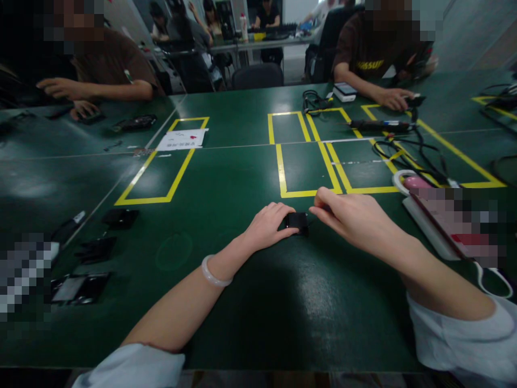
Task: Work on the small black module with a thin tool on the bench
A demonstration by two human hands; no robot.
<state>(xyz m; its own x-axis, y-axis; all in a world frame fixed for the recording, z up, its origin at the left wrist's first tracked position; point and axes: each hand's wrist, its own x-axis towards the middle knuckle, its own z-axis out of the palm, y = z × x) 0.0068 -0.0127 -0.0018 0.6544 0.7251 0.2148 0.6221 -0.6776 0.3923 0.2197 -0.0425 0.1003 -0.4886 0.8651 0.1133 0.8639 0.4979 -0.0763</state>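
Observation:
A small, black, box-shaped part [298,221] lies on the green table in front of me. My left hand [269,226] grips it from the left, with fingers along its far side and thumb at its near side. Just right of the part, my right hand [355,218] hovers with thumb and forefinger pinched together. Whatever sits in that pinch, if anything, is too small to make out. A pale bracelet [216,272] circles my left wrist.
Black parts [95,249] lie at left, near a white paper [182,139]. At right are a phone-like object in a pinkish case [452,221], cables [432,156] and a dark pen-shaped tool [382,126]. Yellow tape [311,192] marks the table. Two people work opposite.

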